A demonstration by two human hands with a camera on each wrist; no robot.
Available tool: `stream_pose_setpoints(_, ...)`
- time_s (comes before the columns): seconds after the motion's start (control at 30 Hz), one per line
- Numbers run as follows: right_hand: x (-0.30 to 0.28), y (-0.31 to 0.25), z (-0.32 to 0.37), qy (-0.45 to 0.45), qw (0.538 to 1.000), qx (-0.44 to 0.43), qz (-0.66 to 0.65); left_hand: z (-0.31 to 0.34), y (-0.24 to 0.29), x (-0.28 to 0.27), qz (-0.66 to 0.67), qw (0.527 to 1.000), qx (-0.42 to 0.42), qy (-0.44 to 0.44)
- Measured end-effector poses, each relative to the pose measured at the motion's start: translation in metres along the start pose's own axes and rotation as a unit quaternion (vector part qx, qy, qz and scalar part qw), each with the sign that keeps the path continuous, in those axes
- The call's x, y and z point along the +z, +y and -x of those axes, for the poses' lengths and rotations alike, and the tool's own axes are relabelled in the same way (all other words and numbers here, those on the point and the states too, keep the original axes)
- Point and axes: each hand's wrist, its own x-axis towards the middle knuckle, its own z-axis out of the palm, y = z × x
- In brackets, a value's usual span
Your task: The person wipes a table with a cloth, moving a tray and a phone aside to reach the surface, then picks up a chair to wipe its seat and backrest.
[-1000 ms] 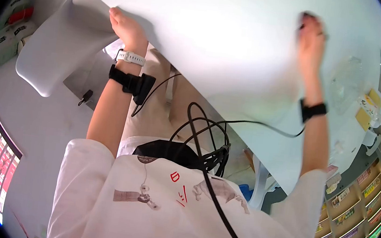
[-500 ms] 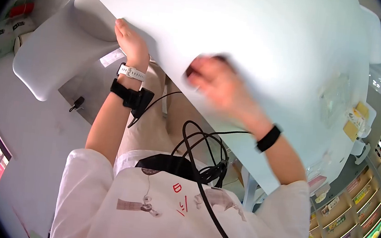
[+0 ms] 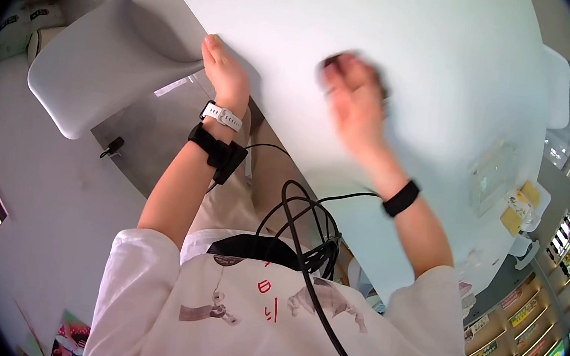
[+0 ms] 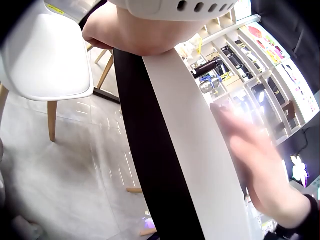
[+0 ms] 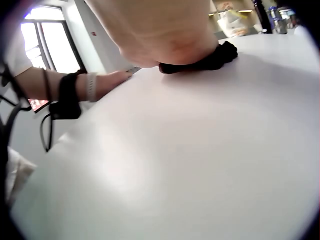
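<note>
Cloth (image 5: pixel 222 57) — black. Tabletop (image 3: pixel 442 90): plain white. Watch strap (image 3: pixel 224 116) — white; cable (image 3: pixel 325 318): black. Shirt (image 3: pixel 230 354): white, red marks (image 3: pixel 264 287), brownish print (image 3: pixel 331 301).

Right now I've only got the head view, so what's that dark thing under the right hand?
Observer: The right wrist view shows it black and bunched, likely a cloth, on the table under the right hand.
Operator: And what legs has the white chair by the left hand?
Observer: The left wrist view shows a wooden-looking leg beneath its seat.
</note>
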Motion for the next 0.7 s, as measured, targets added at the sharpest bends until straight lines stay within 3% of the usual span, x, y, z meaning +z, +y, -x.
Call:
stream_pose_setpoints(0.03, 0.013, -0.042, 0.013, -0.056, 0.997, 0.007, -0.060, 0.001, 0.003, -0.003, -0.006, 1.000, 0.000, -0.011)
stream_pose_setpoints(0.1, 0.009, -0.076, 0.031, -0.146, 0.978, -0.141, -0.039, 0.002, 0.002, -0.001, -0.004, 1.000, 0.010, 0.000)
stream_pose_setpoints(0.2, -0.012, -0.048, 0.011, -0.199, 0.958, -0.207, -0.007, -0.003, -0.005, -0.006, -0.004, 1.000, 0.003, -0.026)
stream_pose_setpoints(0.23, -0.003, -0.007, 0.000, -0.127, 0.963, -0.236, -0.020, -0.003, -0.007, -0.009, -0.006, 0.999, -0.007, -0.042)
stream_pose_setpoints(0.27, -0.024, -0.004, -0.029, -0.180, 0.953, 0.115, -0.216, -0.001, -0.008, -0.009, -0.003, 1.000, 0.000, -0.023)
stream_pose_setpoints(0.33, -0.045, 0.102, -0.057, -0.022, 1.000, -0.014, -0.017, 0.000, -0.007, -0.002, 0.013, 1.000, 0.018, 0.014)
stream_pose_setpoints(0.37, -0.056, 0.154, -0.071, 0.072, 0.992, -0.050, 0.093, 0.000, -0.007, -0.001, 0.014, 1.000, 0.022, 0.012)
stream_pose_setpoints(0.43, -0.092, 0.252, -0.087, 0.113, 0.978, 0.103, 0.143, 0.001, -0.011, -0.004, 0.017, 0.999, 0.031, 0.009)
stream_pose_setpoints(0.5, -0.103, 0.319, -0.093, 0.187, 0.935, 0.218, 0.207, -0.002, -0.012, -0.004, 0.014, 1.000, 0.019, 0.007)
stream_pose_setpoints(0.57, -0.077, 0.286, -0.103, 0.188, 0.940, 0.166, 0.229, 0.002, -0.009, -0.004, -0.005, 1.000, -0.003, 0.027)
stream_pose_setpoints(0.6, -0.064, 0.227, -0.110, 0.146, 0.974, 0.114, 0.129, 0.004, -0.007, -0.005, -0.032, 0.999, 0.005, 0.019)
stream_pose_setpoints(0.7, -0.009, 0.062, -0.084, 0.050, 0.998, -0.047, -0.008, 0.008, -0.005, -0.001, 0.008, 0.999, -0.042, 0.020)
